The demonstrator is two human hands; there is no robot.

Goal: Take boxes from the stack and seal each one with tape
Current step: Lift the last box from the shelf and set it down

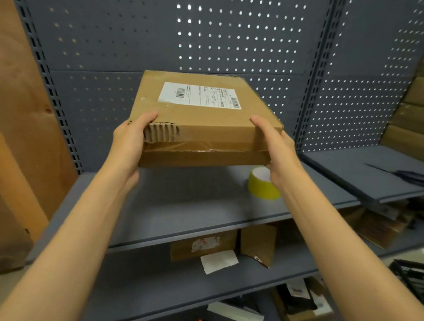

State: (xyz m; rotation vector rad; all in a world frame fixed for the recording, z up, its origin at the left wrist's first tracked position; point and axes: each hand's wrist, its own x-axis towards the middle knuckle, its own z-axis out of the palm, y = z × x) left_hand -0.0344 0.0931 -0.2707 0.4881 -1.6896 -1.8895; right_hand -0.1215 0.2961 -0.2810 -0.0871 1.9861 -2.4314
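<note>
A flat brown cardboard box [203, 125] with a white shipping label on top is held in the air above the grey shelf [178, 208]. My left hand [130, 140] grips its near left corner, thumb on top, where the cardboard is torn. My right hand [278, 152] grips the near right corner, thumb on top. Clear tape runs along the box's front edge. A roll of yellow tape [261, 185] stands on the shelf under the box's right corner, partly hidden by my right wrist.
Dark scissors [408, 176] lie on the neighbouring shelf at right. Stacked cardboard boxes [423, 103] rise at the far right. A large brown board [14, 123] leans at left. Lower shelves hold small boxes [203, 246] and paper scraps. A grey pegboard wall stands behind.
</note>
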